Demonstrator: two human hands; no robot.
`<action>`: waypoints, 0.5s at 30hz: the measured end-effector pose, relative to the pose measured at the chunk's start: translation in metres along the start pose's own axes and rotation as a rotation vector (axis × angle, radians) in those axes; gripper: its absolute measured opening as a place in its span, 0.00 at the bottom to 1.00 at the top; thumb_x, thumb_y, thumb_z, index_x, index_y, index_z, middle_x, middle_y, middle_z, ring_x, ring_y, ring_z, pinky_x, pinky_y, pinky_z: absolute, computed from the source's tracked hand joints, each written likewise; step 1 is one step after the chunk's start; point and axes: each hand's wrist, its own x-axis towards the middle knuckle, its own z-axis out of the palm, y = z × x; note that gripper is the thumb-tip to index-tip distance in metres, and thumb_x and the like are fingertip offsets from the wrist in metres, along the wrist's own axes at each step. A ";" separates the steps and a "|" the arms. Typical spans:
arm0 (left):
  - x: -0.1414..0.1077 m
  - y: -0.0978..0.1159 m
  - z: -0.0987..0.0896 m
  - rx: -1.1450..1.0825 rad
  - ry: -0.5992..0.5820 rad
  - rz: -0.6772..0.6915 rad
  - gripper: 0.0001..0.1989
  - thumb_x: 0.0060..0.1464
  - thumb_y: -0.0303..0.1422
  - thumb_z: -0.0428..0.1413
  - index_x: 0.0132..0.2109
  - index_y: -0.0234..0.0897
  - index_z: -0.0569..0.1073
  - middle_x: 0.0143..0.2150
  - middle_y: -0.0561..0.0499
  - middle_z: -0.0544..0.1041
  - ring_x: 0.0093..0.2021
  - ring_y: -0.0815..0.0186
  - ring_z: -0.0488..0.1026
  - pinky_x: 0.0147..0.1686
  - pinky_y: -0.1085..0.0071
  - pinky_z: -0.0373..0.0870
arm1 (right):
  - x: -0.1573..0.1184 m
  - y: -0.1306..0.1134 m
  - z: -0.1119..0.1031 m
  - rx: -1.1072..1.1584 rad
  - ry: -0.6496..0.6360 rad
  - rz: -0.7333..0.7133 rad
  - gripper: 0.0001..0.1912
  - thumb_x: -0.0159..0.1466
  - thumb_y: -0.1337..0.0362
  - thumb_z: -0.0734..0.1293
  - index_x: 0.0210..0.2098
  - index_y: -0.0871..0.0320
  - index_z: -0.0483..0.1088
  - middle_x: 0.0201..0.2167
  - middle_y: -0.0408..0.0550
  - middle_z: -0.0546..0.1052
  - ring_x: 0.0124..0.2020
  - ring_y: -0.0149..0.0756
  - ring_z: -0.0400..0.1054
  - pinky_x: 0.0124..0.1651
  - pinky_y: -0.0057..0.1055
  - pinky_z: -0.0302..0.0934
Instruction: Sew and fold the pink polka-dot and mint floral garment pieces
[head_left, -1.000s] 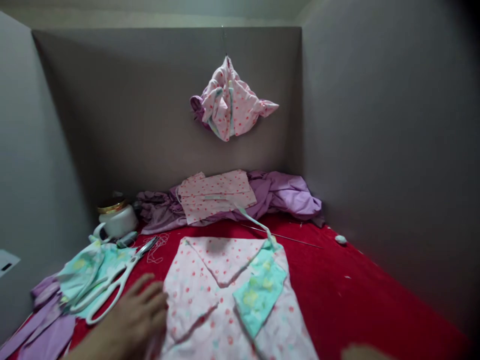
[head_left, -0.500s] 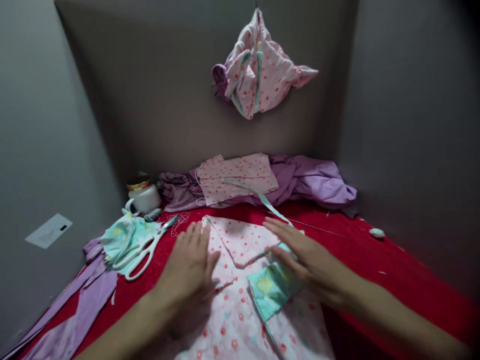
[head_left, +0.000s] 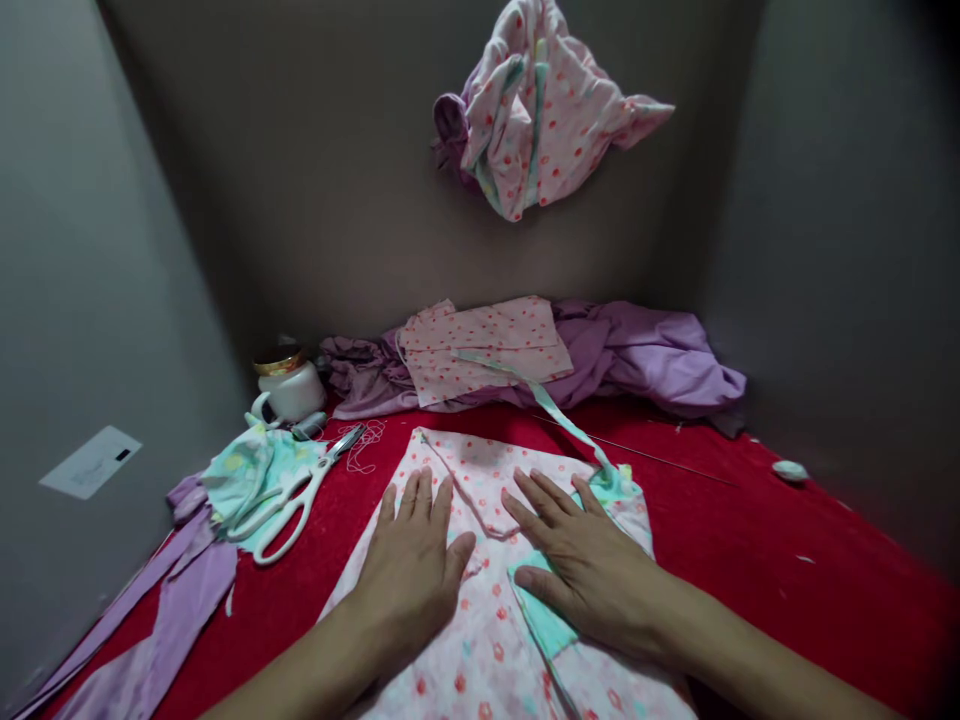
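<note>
A pink garment [head_left: 480, 640] with red flower prints lies spread on the red cloth in front of me, its top edge folded into a pointed flap [head_left: 491, 480]. My left hand [head_left: 412, 550] rests flat on its left side, fingers apart. On the right side, my right hand [head_left: 574, 545] lies flat with fingers spread, partly covering a mint-green patch [head_left: 541, 605]. A mint strip [head_left: 562, 415] runs from the garment's upper right corner to the fabric behind. Neither hand grips anything.
White-handled scissors [head_left: 289, 505] lie at left on mint fabric [head_left: 240, 470], near a white mug [head_left: 292, 392] and purple strips [head_left: 176, 620]. Purple cloth [head_left: 645, 355] and a pink printed piece [head_left: 487, 340] line the back. A printed bundle [head_left: 555, 120] hangs above. A thin rod [head_left: 660, 455] lies right.
Both hands have come down flat onto the garment, the right one shifting down and left over the mint patch. The view has shifted slightly.
</note>
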 end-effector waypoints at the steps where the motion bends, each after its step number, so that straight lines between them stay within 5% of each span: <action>1: 0.000 0.001 0.000 0.000 -0.002 -0.007 0.31 0.60 0.43 0.38 0.65 0.31 0.51 0.66 0.35 0.49 0.67 0.51 0.41 0.62 0.48 0.43 | 0.001 0.001 0.000 -0.003 0.001 -0.007 0.38 0.63 0.41 0.51 0.65 0.57 0.45 0.66 0.59 0.41 0.66 0.54 0.32 0.61 0.63 0.29; 8: -0.003 -0.001 0.000 -0.059 0.013 -0.059 0.32 0.59 0.43 0.39 0.64 0.26 0.52 0.66 0.34 0.49 0.66 0.48 0.43 0.61 0.46 0.44 | 0.005 0.007 -0.005 0.001 -0.017 -0.102 0.40 0.62 0.38 0.49 0.65 0.58 0.45 0.66 0.59 0.41 0.66 0.52 0.32 0.61 0.60 0.27; 15: -0.001 -0.022 0.000 -0.134 0.335 -0.077 0.24 0.61 0.36 0.38 0.57 0.27 0.63 0.57 0.37 0.68 0.57 0.54 0.63 0.56 0.53 0.60 | 0.004 0.008 -0.008 0.067 -0.012 -0.110 0.40 0.63 0.39 0.51 0.65 0.57 0.45 0.66 0.60 0.40 0.66 0.51 0.31 0.61 0.60 0.24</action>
